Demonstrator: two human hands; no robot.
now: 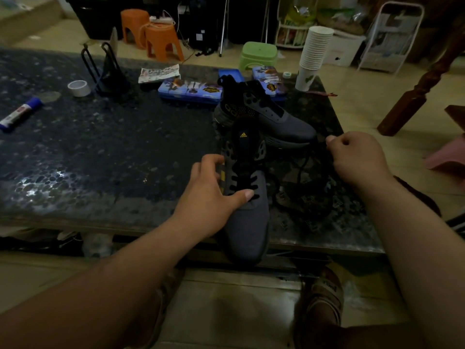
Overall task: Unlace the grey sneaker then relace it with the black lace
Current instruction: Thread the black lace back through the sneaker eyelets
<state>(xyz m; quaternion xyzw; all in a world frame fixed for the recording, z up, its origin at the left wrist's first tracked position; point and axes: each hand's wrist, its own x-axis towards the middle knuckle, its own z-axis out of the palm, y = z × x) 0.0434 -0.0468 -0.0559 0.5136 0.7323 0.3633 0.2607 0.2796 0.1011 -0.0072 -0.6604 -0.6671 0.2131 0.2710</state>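
Dim, murky indoor light; wide-angle bending at edges.

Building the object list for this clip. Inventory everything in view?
near sneaker: 1, grey, table front edge, toe overhanging
far sneaker: 1, grey, behind it
lace: 1, black, near sneaker's lower eyelets, trailing right
table: 1, dark speckled, centre
tape roll: 1, white, table left
glue stick: 1, blue-white, table far left
printed boxes: 2, blue, table rear
paper cups: 1 stack, white, table rear right
wire stand: 1, black, table rear left
orange stools: 2, orange, floor beyond table
green stool: 1, green, floor beyond table
sandalled foot: 1, pale sandal, floor under table
left hand: 1, grips near sneaker, thumb across lace
right hand: 1, fingers curled, seems to pinch lace end
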